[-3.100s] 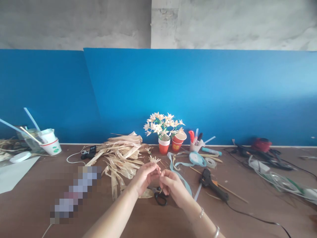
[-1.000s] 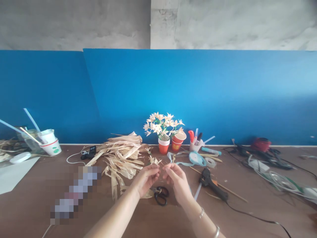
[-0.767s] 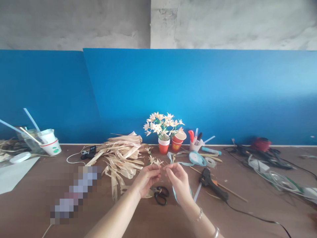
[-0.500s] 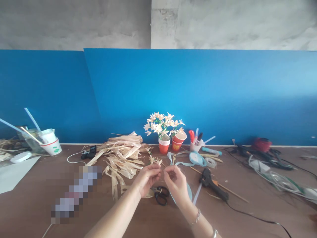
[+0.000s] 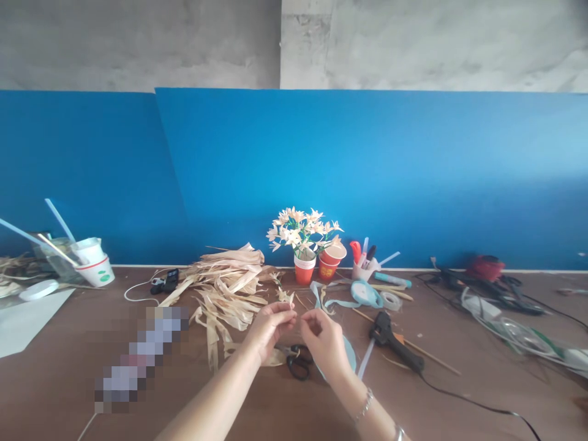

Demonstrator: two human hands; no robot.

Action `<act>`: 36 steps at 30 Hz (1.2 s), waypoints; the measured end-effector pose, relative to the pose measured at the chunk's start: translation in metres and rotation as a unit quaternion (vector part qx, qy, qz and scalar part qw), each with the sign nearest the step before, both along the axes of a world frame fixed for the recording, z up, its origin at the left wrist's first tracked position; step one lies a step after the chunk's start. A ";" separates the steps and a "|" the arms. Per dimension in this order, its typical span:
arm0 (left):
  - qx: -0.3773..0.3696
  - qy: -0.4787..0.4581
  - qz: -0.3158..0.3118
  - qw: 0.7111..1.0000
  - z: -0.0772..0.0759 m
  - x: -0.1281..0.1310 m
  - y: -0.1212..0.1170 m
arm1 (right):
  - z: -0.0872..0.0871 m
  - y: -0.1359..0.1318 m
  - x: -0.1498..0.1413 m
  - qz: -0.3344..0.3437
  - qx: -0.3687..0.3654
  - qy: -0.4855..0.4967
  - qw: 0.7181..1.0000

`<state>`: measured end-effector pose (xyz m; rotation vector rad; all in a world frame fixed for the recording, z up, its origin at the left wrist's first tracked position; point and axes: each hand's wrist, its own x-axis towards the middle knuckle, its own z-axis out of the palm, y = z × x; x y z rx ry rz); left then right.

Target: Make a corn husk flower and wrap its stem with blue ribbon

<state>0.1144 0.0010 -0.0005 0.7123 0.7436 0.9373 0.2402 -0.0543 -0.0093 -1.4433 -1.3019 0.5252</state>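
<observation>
My left hand is closed in a pinch near the middle of the table. A small pale flower, seemingly of dried husk, shows at its fingertips. My right hand faces it a short gap away, thumb and fingers pressed together; whatever they hold is too small to make out. Below and between the hands lie black-handled scissors, partly covered. Behind my left hand is a heap of dried husks. Similar cream flowers on green stems stand in stacked red paper cups.
To the right lies a black glue gun with its cord, beside a thin stick. Blue ribbon, a tape roll and a cup of pens sit behind. Cables spread far right; a white cup stands far left.
The flower at my left fingertips has turned and shifted slightly left, showing less of its petals. My right hand has moved a little to the left and down, its fingers curled more.
</observation>
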 end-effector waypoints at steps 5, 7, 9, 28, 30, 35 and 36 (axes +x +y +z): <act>0.003 0.009 0.009 1.000 0.000 0.001 0.000 | -0.002 0.001 0.000 0.007 -0.013 -0.036 0.999; 0.005 0.012 0.013 1.000 0.000 0.001 -0.001 | -0.002 0.001 0.000 0.002 -0.020 -0.042 0.999; 0.006 0.017 0.015 1.000 0.001 0.001 -0.002 | -0.003 0.000 -0.001 -0.002 -0.027 -0.043 0.999; 0.015 0.042 0.044 0.998 -0.002 0.003 -0.002 | 0.001 -0.001 -0.002 -0.004 -0.044 -0.045 0.998; 0.005 0.040 0.046 0.998 -0.001 0.003 -0.003 | 0.001 -0.001 -0.001 -0.005 -0.047 -0.044 0.998; -0.007 0.031 0.047 0.998 -0.001 0.004 -0.003 | 0.000 -0.001 -0.003 0.000 -0.053 -0.031 0.998; -0.008 0.029 0.046 0.998 -0.002 0.004 -0.003 | 0.000 -0.001 -0.003 0.001 -0.055 -0.029 0.998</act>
